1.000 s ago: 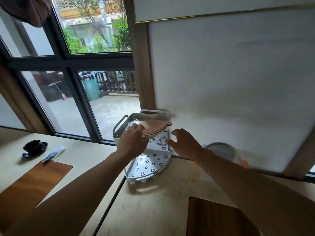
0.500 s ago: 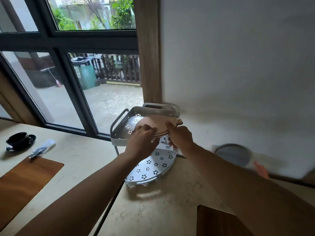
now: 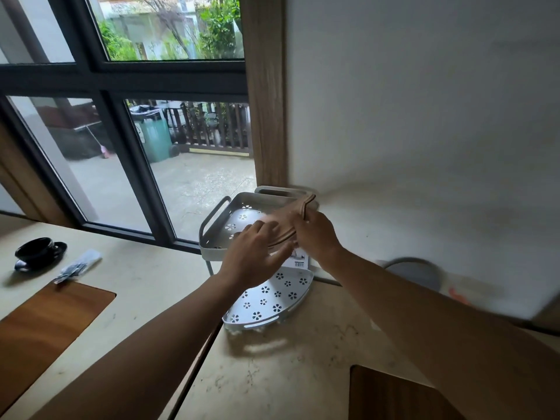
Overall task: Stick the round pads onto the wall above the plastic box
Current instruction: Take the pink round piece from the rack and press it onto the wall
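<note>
Grip of right hand (image 3: 318, 237) pinching round pads (image 3: 299, 211), left hand (image 3: 253, 256) grip uncurled, straight fingers (image 3: 268, 234) against pads, over plastic box (image 3: 212, 249)

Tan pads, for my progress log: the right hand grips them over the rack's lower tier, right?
No: the head view shows the right hand gripping the tan pads over the rack's upper tier, not the lower one.

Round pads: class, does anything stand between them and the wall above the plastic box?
Nothing visible does. The right hand pinches the round pads, tilted over the plastic box, with the left hand beside them. The stretch of white wall above shows bare.
</note>
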